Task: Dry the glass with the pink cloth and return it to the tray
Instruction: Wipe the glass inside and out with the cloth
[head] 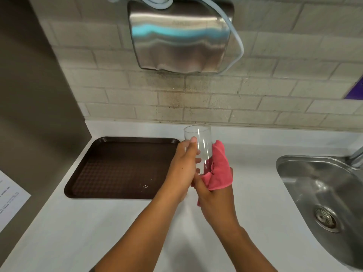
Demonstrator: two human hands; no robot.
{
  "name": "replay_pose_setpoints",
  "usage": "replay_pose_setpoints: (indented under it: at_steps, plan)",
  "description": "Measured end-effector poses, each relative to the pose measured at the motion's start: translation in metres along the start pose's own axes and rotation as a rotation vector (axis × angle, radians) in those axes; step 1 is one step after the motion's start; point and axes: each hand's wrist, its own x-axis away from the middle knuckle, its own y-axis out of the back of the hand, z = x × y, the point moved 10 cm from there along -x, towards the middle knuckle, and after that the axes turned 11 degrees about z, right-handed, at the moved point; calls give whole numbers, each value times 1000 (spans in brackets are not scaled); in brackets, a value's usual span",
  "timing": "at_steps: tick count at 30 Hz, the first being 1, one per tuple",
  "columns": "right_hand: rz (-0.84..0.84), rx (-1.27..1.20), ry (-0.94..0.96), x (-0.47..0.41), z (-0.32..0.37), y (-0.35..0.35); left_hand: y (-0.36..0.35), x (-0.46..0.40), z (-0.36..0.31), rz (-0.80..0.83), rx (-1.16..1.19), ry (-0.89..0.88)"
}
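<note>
Looking down at the white counter (110,228), we counted one glass (198,140), one pink cloth (219,169), one brown tray (117,165), and two bare hands. We take the tray as our landmark.

The glass was clear and tall, held in the air just to the right of the tray's right edge, above the counter and not touching it. It stood almost upright, with its open rim on top and a little tilted away from us. The left hand (182,169) was closed around the glass from the left side, with the thumb lying up along the wall of the glass. The right hand (215,197) was closed on the pink cloth and pressed it against the lower right side of the glass; the cloth covered most of its fingers, so we could not see them well. One corner of the cloth stood up beside the glass.

The tray itself held no glass; only some small white crumbs or drops (144,186) lay near its front right corner, close to the left wrist.

Far to the right of the tray, one steel sink (306,185) was set in the counter. On the tiled wall (255,91) behind the tray and higher up, one metal hand dryer (180,36) hung, with a pale cord (238,42) looping beside it. Left of the tray, a white paper sheet (11,199) showed at the edge.
</note>
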Motion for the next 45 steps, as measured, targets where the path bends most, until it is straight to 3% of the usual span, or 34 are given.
replay_pose_setpoints:
  at_steps: [5,10,16,20,24,30,34,37,41,45]
  plan:
    - [-68,6,-50,17,3,-6,1,-2,-3,-38,-28,-10]
    - [26,135,128,41,35,-23,17,-7,-7,-90,0,0]
    - [98,536,160,12,59,-26,-8,-3,20,101,440,156]
    - [111,328,129,-22,64,-11,-1,-3,16,101,196,69]
    - [143,63,39,-36,49,1,2,-4,12,98,181,40]
    - [127,-99,-11,16,22,-15,9,-10,-1,97,195,-2]
    - [141,174,68,41,31,-28,4,-9,10,103,185,69]
    - [80,489,205,29,58,-27,-15,-3,21,185,352,169]
    - [55,651,156,-9,72,-21,-10,2,9,161,179,-29]
    - [-18,772,149,-49,99,-6,-21,7,-6,181,-75,-61]
